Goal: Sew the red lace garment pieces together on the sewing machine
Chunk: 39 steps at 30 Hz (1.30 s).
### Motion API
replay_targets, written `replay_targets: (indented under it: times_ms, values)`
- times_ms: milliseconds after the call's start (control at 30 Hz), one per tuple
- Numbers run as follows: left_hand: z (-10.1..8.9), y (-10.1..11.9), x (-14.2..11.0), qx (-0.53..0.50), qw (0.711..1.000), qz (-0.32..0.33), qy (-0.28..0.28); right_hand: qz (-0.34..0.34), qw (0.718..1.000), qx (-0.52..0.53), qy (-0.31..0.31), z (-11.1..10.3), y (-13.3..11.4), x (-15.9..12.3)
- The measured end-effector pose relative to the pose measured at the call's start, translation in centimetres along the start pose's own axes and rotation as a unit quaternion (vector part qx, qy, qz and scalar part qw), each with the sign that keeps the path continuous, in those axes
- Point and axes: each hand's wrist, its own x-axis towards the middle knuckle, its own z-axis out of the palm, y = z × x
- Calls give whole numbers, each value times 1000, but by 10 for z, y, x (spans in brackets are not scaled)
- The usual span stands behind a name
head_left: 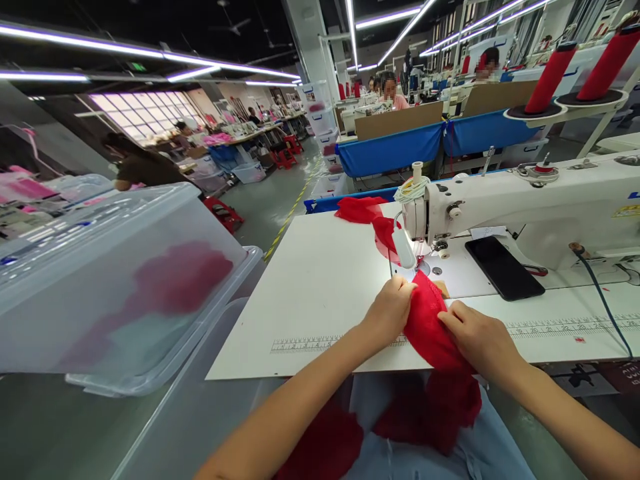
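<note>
A piece of red fabric (425, 327) runs from the sewing machine's needle area down over the table's front edge onto my lap. My left hand (393, 308) pinches its left edge just in front of the presser foot. Farther down, my right hand (480, 337) grips the right edge between thumb and fingers. The white sewing machine (500, 200) stands over the fabric, its lamp lit beside the needle. Behind the needle, more sheer red fabric (363, 210) lies on the table. Dark red cloth (325, 443) rests on my lap.
A black phone (505, 267) lies on the machine bed, with scissors handles (535, 270) beside it. Red thread cones (550, 79) stand at upper right. A translucent plastic bin (125, 280) holding red cloth is at left. Co-workers sit at machines beyond a blue cloth (390, 150).
</note>
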Motion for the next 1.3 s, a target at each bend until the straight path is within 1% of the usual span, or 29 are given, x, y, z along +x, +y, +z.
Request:
replay_targets:
  times_ms: [67, 133, 167, 200, 233, 267, 300, 367, 400, 433, 467, 500, 533, 567, 633, 667, 700, 733, 800, 867, 967, 1033, 1100, 1133, 1167, 1200, 1233, 1267, 1300]
  values:
    - [17, -6, 5, 32, 999, 8, 12, -23, 1000, 10, 9, -1, -4, 0]
    - [32, -9, 4, 40, 999, 0, 19, -20, 998, 64, 20, -3, -3, 1]
    - [38, -10, 1, 41, 999, -2, 21, -2, 993, 116, 26, -5, -1, 2]
    - [41, -11, -2, 44, 999, -3, 23, 29, 983, 180, 29, -8, 2, 3]
    - [43, -11, -5, 46, 999, -4, 24, 72, 964, 256, 28, -11, 7, 4]
    - [44, -12, -8, 50, 998, -2, 24, 126, 933, 336, 20, -14, 11, 5]
    - [43, -12, -10, 55, 998, 7, 25, 183, 891, 416, 10, -18, 16, 6]
    - [39, -13, -13, 67, 996, 44, 31, 277, 787, 550, -15, -25, 23, 9]
    - [36, -13, -13, 72, 994, 71, 29, 304, 743, 595, -28, -28, 26, 9]
    - [32, -12, -14, 77, 992, 99, 19, 319, 712, 624, -39, -30, 28, 9]
    - [28, -12, -13, 84, 989, 121, 4, 323, 700, 635, -47, -31, 29, 9]
    - [24, -11, -13, 96, 986, 134, -14, 315, 712, 625, -50, -31, 29, 8]
    - [20, -10, -11, 113, 983, 140, -33, 291, 747, 597, -43, -30, 28, 7]
    - [16, -8, -9, 137, 979, 143, -48, 250, 795, 553, -26, -28, 26, 5]
    - [9, -4, -4, 186, 970, 145, -63, 130, 893, 431, 7, -21, 18, 2]
    - [7, -1, 0, 197, 967, 143, -68, 67, 929, 364, 14, -17, 13, 0]
    - [5, 2, 3, 188, 971, 132, -74, 17, 952, 306, 11, -13, 8, -2]
    - [4, 4, 7, 161, 978, 111, -78, -16, 967, 255, 2, -10, 2, -4]
    - [5, 8, 13, 89, 991, 53, -82, -43, 982, 183, -15, -4, -8, -5]
    - [10, 11, 17, 23, 997, -8, -73, -49, 986, 161, -18, -2, -14, -5]
    - [20, 11, 18, -36, 996, -75, -39, -65, 975, 212, -6, -2, -14, -4]
    - [24, 10, 17, -57, 994, -95, -21, -67, 964, 259, 2, -6, -4, -4]
    - [27, 8, 15, -56, 994, -95, -13, -19, 968, 249, 16, -11, 12, -4]
    - [28, 8, 15, -59, 994, -97, -8, 29, 977, 211, 23, -15, 21, -3]
    - [29, 7, 14, -62, 993, -99, -2, 80, 985, 150, 29, -19, 28, -1]
    - [30, 7, 14, -66, 993, -101, 3, 123, 988, 93, 24, -23, 34, 1]
    - [30, 7, 14, -72, 992, -103, 6, 153, 986, 56, 27, -27, 36, 5]
    - [31, 7, 13, -79, 991, -103, 8, 156, 985, 55, 37, -29, 36, 11]
    - [32, 7, 13, -88, 991, -103, 9, 140, 985, 83, 64, -31, 32, 18]
